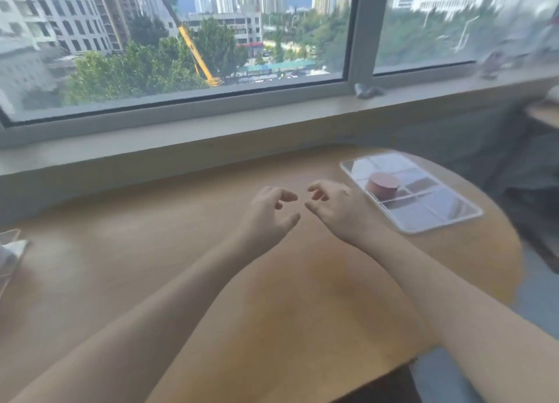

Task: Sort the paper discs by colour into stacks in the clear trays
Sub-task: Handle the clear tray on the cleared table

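We see both hands over the table, left hand and right hand loosely curled, holding nothing; at 2 o'clock, a tray holds what looks like 1 pink stack.

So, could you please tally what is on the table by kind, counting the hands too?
Clear tray: 1 wholly in view; another clear item at the left edge is cut off, unclear
Pink disc stack: 1
Hands: 2, left hand and right hand, both holding nothing
Total: 4
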### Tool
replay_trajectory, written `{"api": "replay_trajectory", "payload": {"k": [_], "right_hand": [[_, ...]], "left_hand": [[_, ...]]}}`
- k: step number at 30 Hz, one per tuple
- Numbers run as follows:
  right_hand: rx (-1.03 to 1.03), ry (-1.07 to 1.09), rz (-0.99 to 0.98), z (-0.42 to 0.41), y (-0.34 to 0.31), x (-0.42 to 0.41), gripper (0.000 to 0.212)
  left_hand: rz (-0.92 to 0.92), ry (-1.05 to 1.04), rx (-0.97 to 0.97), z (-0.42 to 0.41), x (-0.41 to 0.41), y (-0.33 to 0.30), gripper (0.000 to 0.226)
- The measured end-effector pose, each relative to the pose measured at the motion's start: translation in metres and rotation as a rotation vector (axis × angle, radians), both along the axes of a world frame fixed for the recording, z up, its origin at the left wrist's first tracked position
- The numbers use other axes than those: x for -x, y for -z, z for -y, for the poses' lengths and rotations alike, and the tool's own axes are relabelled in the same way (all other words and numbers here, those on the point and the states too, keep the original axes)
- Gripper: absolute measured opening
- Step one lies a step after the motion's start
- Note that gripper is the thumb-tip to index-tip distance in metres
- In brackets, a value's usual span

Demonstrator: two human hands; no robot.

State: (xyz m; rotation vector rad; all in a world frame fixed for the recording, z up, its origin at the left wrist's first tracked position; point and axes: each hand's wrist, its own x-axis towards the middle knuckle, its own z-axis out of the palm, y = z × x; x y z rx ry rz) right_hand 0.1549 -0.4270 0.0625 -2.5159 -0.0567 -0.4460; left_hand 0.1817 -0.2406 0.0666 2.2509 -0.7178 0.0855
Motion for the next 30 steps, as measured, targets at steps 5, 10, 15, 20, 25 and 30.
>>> {"api": "replay_trajectory", "payload": {"k": [5, 10, 15, 20, 25, 30], "right_hand": [[-0.165, 0.307, 0.011, 0.099, -0.007, 0.011, 0.025], [-0.329, 0.476, -0.166, 0.163, -0.012, -0.009, 0.046], [-0.294, 0.424, -0.367, 0.182, -0.004, -0.047, 0.062], [-0.231, 0.373, -0.437, 0.189, 0.011, -0.068, 0.055], [-0.254, 0.333, -0.441, 0.189, 0.014, -0.074, 0.045], [-0.327, 0.228, -0.504, 0.189, 0.012, -0.073, 0.038]], "left_hand": [[-0.099, 0.099, 0.010, 0.089, -0.017, 0.001, 0.025], [-0.352, 0.100, 0.135, 0.153, -0.036, -0.001, 0.039], [-0.536, 0.067, 0.139, 0.189, -0.061, 0.004, 0.052], [-0.622, 0.025, 0.128, 0.210, -0.078, 0.015, 0.037], [-0.615, -0.015, 0.134, 0.220, -0.089, 0.023, 0.042], [-0.694, -0.060, 0.137, 0.221, -0.091, 0.022, 0.038]]}}
